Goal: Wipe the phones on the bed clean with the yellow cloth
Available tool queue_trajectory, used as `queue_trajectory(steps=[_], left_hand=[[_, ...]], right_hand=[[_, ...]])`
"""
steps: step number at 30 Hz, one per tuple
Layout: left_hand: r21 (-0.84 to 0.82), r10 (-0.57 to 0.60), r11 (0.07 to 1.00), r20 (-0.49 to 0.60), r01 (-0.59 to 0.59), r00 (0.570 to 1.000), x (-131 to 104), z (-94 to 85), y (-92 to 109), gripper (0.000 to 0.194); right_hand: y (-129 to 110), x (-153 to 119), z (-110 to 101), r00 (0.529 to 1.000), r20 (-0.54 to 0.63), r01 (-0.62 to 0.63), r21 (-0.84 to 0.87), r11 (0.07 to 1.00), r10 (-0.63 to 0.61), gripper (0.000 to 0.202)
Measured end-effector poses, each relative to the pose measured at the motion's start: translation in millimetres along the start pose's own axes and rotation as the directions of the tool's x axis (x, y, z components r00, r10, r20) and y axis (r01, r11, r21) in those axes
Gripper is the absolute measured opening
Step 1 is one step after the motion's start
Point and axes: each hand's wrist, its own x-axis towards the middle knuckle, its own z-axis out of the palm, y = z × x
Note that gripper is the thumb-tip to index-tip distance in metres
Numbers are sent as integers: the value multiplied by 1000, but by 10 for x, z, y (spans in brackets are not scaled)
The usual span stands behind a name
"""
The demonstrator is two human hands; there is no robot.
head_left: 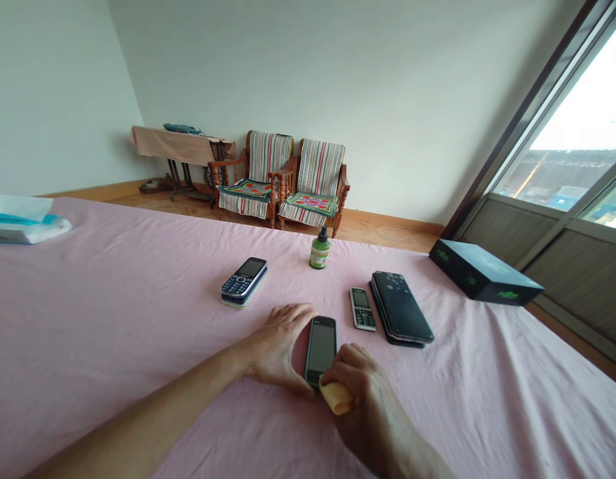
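Note:
A dark touchscreen phone point(322, 346) lies face up on the pink cloth point(178, 406). My left hand point(278, 346) grips it along its left side, fingertips at the top corner and thumb at the bottom corner. Folded yellow cloth point(336, 396) is held in my closed right hand point(358, 382), over the phone's lower right corner. To the right are a small silver keypad phone point(362, 309) and a large dark phone point(402, 307) with marks on its screen, resting on another dark flat item. At the left, a keypad phone point(245, 277) sits on another flat device.
A green bottle point(319, 250) with a black nozzle stands behind the phones. At the right back is a black box point(482, 273); a tissue pack point(26, 223) lies far left. Beyond the pink surface are two wooden chairs point(315, 179) and a covered side table point(175, 145).

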Motion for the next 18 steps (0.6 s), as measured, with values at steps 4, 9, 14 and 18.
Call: queue_trajectory(steps=[4, 9, 14, 18], left_hand=[[-8, 6, 1000, -19, -6, 1000, -3, 12, -6, 107], [-4, 5, 1000, -8, -5, 1000, 1, -15, 38, 108], [14, 2, 1000, -4, -2, 1000, 4, -11, 34, 111], [16, 4, 1000, -7, -3, 1000, 4, -7, 22, 110]], right_hand=[[-39, 4, 71, 998, 39, 39, 9, 999, -39, 25], [23, -6, -25, 1000, -7, 21, -27, 999, -22, 24], [55, -16, -109, 999, -18, -44, -38, 998, 43, 27], [56, -22, -76, 998, -47, -52, -11, 999, 51, 30]])
